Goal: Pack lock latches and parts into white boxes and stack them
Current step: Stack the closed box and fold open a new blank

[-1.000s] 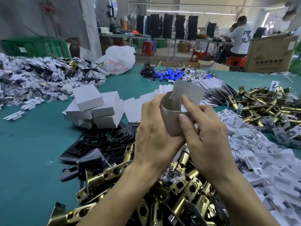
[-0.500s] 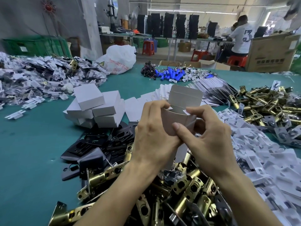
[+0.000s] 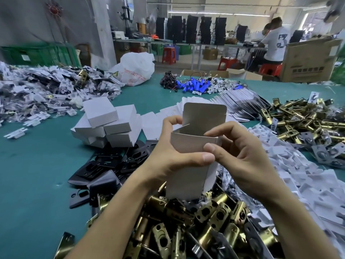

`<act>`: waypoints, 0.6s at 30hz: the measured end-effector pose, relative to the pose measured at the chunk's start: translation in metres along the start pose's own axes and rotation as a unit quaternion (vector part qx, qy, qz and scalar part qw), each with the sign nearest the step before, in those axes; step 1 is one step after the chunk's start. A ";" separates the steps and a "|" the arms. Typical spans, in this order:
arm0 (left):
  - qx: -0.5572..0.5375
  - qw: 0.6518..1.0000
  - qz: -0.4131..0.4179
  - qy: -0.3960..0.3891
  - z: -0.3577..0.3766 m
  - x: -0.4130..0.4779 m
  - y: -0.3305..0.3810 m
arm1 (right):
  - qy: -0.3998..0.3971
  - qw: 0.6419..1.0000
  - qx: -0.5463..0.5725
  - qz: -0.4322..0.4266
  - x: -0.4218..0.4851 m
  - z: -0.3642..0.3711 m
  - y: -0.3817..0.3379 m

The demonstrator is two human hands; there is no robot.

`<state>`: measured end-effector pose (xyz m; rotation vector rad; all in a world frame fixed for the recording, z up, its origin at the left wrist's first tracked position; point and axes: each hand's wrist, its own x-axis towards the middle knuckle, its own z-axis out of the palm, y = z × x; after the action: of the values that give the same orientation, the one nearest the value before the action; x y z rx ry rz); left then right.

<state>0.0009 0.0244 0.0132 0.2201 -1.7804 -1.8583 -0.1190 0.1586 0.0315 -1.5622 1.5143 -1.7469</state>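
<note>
green worktable [image 3: 37, 184] carries the piles. just above the brass latches [image 3: 186, 230], 2 hands hold the white box [image 3: 188, 146] upright. within the last 1 second it has gone from a half-flat sleeve to a squared open tube, and its top flap [image 3: 204, 116] now stands straight up. the left hand [image 3: 168, 157] grips the left wall, thumb across the front. the right hand [image 3: 242, 156] pinches the front wall, forefinger inside the mouth. the box looks ready to fill. closed boxes [image 3: 108, 126] sit stacked to the left.
</note>
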 end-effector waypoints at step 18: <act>0.097 0.956 0.233 0.152 0.022 0.004 -0.003 | 0.141 0.984 -0.106 0.002 0.002 0.021 0.002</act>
<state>-0.0135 0.0417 0.0141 0.1337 -1.6253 -1.2482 -0.1018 0.1461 0.0275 -1.4496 1.8923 -1.9231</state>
